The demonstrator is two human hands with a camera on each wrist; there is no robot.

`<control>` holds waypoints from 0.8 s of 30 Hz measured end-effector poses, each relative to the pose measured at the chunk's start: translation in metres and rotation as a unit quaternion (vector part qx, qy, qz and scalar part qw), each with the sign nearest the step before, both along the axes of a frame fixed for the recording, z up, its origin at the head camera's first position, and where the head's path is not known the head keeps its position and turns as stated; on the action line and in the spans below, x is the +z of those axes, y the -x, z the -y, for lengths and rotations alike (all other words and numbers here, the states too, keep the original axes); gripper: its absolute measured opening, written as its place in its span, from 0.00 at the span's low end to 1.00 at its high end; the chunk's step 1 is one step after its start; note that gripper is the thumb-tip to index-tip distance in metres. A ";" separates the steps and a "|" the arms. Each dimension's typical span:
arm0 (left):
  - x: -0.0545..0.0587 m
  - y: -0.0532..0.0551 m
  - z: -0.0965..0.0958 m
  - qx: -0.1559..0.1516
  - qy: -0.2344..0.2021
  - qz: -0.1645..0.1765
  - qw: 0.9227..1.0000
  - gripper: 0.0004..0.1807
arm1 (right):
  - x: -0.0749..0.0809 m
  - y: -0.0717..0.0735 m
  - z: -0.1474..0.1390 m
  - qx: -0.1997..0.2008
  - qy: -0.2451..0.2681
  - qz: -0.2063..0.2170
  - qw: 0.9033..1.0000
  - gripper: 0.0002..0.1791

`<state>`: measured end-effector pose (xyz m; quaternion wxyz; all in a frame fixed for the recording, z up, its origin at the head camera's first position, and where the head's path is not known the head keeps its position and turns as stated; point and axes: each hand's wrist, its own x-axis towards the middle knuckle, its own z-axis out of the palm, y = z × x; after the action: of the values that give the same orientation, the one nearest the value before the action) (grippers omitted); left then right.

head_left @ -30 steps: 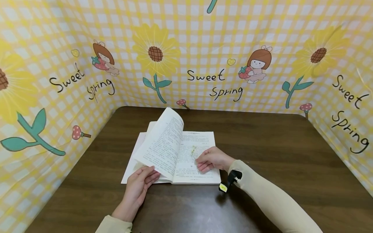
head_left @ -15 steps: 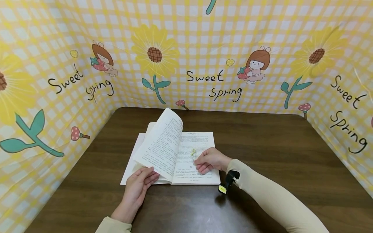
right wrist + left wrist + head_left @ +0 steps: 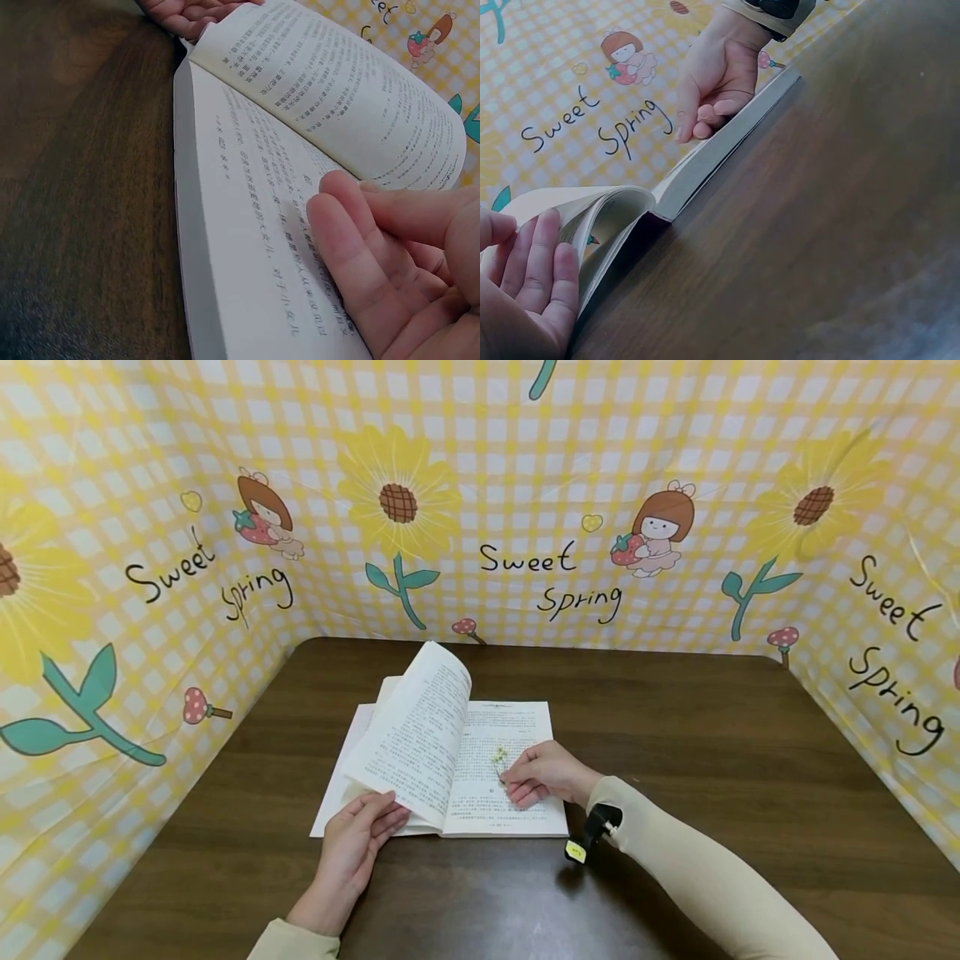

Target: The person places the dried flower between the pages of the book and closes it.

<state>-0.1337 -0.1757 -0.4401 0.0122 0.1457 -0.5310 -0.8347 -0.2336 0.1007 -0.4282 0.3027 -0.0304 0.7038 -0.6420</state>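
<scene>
An open book [image 3: 510,820] with printed pages lies on the table. My left hand [image 3: 358,835] holds a lifted, curving batch of its left pages [image 3: 416,735] by the lower corner, thumb on top and fingers beneath. Over the right page, my right hand [image 3: 543,774] pinches the stem of a small sprig with yellow-green flowers [image 3: 500,753]. The flowers point away from me above the print. In the right wrist view, thumb and fingertips [image 3: 337,225] meet close above the page, and the sprig is hidden behind them.
The dark wooden table [image 3: 675,718] extends around the book. Yellow checked cloth [image 3: 525,485] with printed flowers and words walls off the back and both sides. A black camera mount [image 3: 596,831] sits on the right wrist, low over the table.
The sprig's flower end has shifted slightly and shows more clearly above the page. Both hands stay almost where they were, and the lifted pages hold their curve.
</scene>
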 end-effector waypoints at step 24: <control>-0.002 -0.003 -0.003 0.054 0.012 -0.058 0.997 0.13 | 0.015 -0.030 -0.054 -0.074 0.135 -0.024 0.988 0.07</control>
<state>-0.1310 -0.1729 -0.4424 0.0894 0.1251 -0.5309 -0.8334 -0.2032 0.1547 -0.4132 0.2311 -0.0343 0.6181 -0.7506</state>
